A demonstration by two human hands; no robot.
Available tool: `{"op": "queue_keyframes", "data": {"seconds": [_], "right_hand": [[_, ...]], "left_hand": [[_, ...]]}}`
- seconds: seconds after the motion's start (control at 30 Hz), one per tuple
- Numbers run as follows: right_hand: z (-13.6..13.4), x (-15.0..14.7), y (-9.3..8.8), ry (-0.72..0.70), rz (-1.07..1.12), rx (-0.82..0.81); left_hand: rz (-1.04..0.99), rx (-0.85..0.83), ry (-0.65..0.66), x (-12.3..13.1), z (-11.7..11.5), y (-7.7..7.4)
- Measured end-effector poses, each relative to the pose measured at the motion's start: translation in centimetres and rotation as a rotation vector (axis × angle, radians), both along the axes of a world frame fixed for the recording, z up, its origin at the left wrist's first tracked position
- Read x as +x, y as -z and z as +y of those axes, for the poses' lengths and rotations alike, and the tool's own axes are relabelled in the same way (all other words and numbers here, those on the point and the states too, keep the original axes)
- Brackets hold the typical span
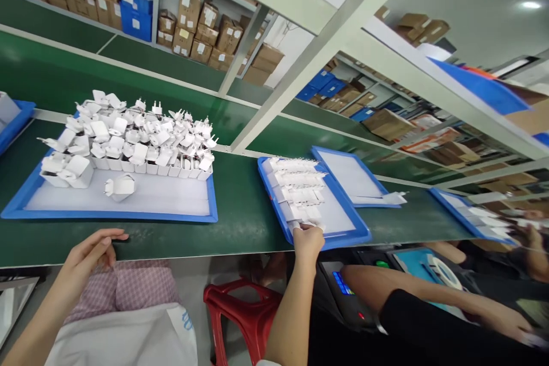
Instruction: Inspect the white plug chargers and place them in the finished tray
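My right hand (307, 240) is closed on a white plug adapter (295, 225) at the near end of a blue-rimmed tray (349, 235). The fingers partly hide that piece. White plug adapters (300, 180) stand in rows along the tray's left side, pins showing. My left hand (96, 249) rests at the table edge, fingers loosely apart and holding nothing. Beyond it lies a larger blue-rimmed tray (111, 215) with a heaped pile of white plug adapters (141, 131). One loose adapter (120, 187) lies on its bare front part.
A second tray (351, 171) sits behind the right one, with a white piece (392, 199) at its corner. A co-worker's arm (429, 291) reaches across at right, beside a machine (343, 286). A red stool (242, 309) stands below; a slanting post (278, 103) rises behind.
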State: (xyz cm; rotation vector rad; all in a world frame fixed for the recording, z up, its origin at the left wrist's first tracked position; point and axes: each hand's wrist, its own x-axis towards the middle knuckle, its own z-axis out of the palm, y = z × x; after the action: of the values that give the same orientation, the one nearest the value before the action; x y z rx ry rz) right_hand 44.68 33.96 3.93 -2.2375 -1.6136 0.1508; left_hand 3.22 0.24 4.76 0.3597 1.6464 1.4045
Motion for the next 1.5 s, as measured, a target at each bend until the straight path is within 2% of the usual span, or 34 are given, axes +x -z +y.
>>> {"op": "queue_keyframes", "data": {"seconds": [0.17,0.23,0.27,0.3,0.33,0.4,0.47,0.57,0.67,0.77,0.83,0.93,1.03,1.13,1.27,1.4,1.5], "right_hand": [[-3.4,-1.8,-2.9,-0.003,-0.058,0.076],[-5.9,-4.7,-4.0,-0.017,-0.057,0.209],[-7.4,-6.9,-4.4,-0.070,0.009,0.328],[-9.1,-9.6,-4.6,-0.191,0.090,0.392],[-10.8,-12.6,-4.6,-0.393,0.182,0.384],[-13.8,-19.5,-4.2,-0.804,0.317,0.199],[-15.7,-26.1,-3.3,-1.125,0.365,-0.007],[-16.0,-33.4,-1.6,-1.372,0.440,-0.149],[-14.9,-36.8,-0.3,-1.413,0.515,-0.178],[-15.1,-37.2,-0.2,-1.443,0.459,-0.056],[-16.3,-36.4,-1.2,-1.526,0.424,0.093],[-19.2,-34.3,-3.6,-1.674,0.513,0.178],[-21.6,-32.3,-5.6,-1.753,0.643,0.070],[-22.6,-30.5,-5.9,-1.705,0.714,0.047],[-24.1,-28.4,-5.1,-1.568,0.756,0.133],[-26.0,-26.8,-5.2,-1.413,0.692,0.295],[-26.0,-26.0,-5.4,-1.408,0.642,0.354]], "left_hand": [[0.033,0.069,0.015,0.1,-0.1,0.6],[0.042,0.098,0.009,0.2,0.2,0.5],[0.044,0.110,0.006,0.3,0.4,0.5],[0.044,0.124,0.003,0.4,0.7,0.3],[0.042,0.141,0.005,0.6,0.9,0.2],[0.036,0.177,0.019,1.0,1.2,0.0],[0.038,0.203,0.039,1.3,1.0,-0.1],[0.065,0.196,0.051,1.2,-0.5,0.2],[0.141,0.144,0.027,0.5,-2.2,0.8],[0.280,0.074,0.014,-0.3,-2.9,1.1],[0.429,0.081,0.005,-0.9,-2.7,1.0],[0.705,0.260,0.012,-2.1,-2.0,0.2],[0.753,0.515,0.151,-3.2,-1.4,-1.0],[0.681,0.626,0.234,-3.5,-1.2,-2.0],[0.661,0.684,0.211,-2.1,-1.5,-2.7],[0.656,0.655,0.204,-0.4,-1.8,-3.1],[0.680,0.612,0.231,0.5,-1.8,-3.3]]}}
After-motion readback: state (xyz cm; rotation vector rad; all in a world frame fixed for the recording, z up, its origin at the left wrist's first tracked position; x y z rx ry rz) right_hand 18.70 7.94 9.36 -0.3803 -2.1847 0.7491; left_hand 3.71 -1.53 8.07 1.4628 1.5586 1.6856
